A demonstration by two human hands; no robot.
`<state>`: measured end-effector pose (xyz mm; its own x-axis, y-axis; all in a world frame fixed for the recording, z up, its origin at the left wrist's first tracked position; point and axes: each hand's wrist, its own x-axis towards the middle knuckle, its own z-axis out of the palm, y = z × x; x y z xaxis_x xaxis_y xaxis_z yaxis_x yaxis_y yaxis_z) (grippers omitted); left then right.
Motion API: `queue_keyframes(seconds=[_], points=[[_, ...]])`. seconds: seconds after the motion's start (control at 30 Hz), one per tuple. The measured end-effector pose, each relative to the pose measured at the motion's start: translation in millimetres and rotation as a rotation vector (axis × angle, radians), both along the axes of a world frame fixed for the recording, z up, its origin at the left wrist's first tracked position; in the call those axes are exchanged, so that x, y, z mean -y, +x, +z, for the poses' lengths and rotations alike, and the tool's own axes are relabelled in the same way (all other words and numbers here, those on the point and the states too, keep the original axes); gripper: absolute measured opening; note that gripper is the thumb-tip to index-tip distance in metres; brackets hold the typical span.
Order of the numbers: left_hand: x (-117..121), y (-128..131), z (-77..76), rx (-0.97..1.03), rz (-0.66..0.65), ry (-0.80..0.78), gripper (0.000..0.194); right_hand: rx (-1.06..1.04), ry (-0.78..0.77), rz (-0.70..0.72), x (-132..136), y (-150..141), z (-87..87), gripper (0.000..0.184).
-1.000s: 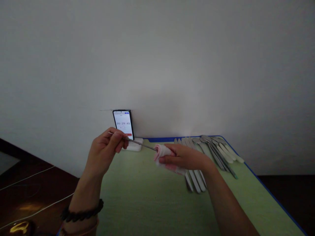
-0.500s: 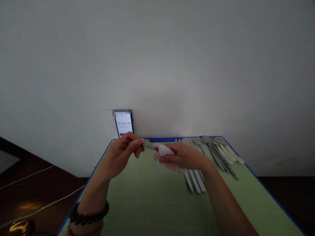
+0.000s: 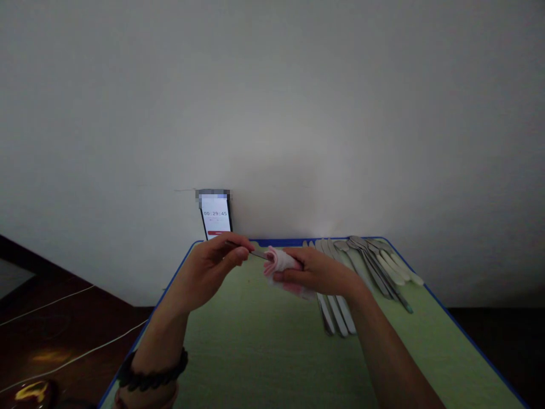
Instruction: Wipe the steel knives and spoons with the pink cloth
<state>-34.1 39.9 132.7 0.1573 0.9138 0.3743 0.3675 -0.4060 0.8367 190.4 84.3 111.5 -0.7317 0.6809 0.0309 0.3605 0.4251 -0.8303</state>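
Between finger and thumb, my left hand pinches one end of a thin metal piece of cutlery. Its other end disappears into a folded pink and white cloth, so whether it is a spoon, fork or knife cannot be told. My right hand is closed around the cloth and grips the cutlery through it. Both hands are above the green tabletop. Just beyond my right hand lies a row of table knives, partly covered by that hand and forearm.
Further right lie several metal spoons and other cutlery with pale handles. A phone with a timer on its screen leans against the wall at the table's back edge. White cables run across the dark floor at left.
The cloth and my right hand have shifted very slightly left along the cutlery. My left fingers have changed their pinch a little, and more of the handle shows between them.
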Motion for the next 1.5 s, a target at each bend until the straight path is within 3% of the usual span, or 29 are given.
queue_keyframes(seconds=[0.17, 0.37, 0.5, 0.67, 0.83, 0.93, 1.1, 1.2, 1.3, 1.5], points=[[-1.4, -7.2, 2.6, -0.029, 0.141, 0.143, 0.015, -0.008, -0.063, 0.019, -0.9, 4.3, 0.8, 0.038], [-3.7, -16.3, 2.0, 0.081, 0.226, 0.321, 0.018, 0.007, -0.082, -0.001, -1.7, 10.8, 4.2, 0.038], [-5.7, -16.5, -0.8, 0.19, 0.228, 0.336, 0.018, 0.046, -0.106, -0.025, 0.3, 12.7, 8.3, 0.039], [-6.3, -17.6, -2.7, 0.229, 0.336, 0.326, 0.031, 0.069, -0.107, -0.045, 1.8, 14.5, 10.3, 0.042], [-7.0, -19.9, -2.0, 0.27, 0.293, 0.336, 0.026, 0.074, -0.12, -0.039, -2.7, 13.3, 8.0, 0.043], [-5.0, -20.6, -3.6, 0.281, 0.253, 0.309, 0.024, 0.071, -0.116, -0.044, 5.7, 14.0, 10.4, 0.04], [2.2, -12.6, -5.7, 0.382, 0.056, 0.189, 0.024, 0.167, -0.045, -0.229, 54.2, 18.7, 24.9, 0.034], [4.1, -4.5, -0.3, 0.157, -0.105, 0.104, 0.013, 0.13, -0.049, -0.208, 70.1, 11.0, 32.0, 0.032], [6.4, -5.0, 4.8, 0.032, -0.177, 0.029, 0.007, 0.094, -0.037, -0.211, 62.2, -5.6, 33.7, 0.033], [6.8, -30.9, -2.0, 0.092, 0.125, -0.02, 0.002, 0.068, -0.03, -0.08, 29.3, -31.2, 27.9, 0.028]])
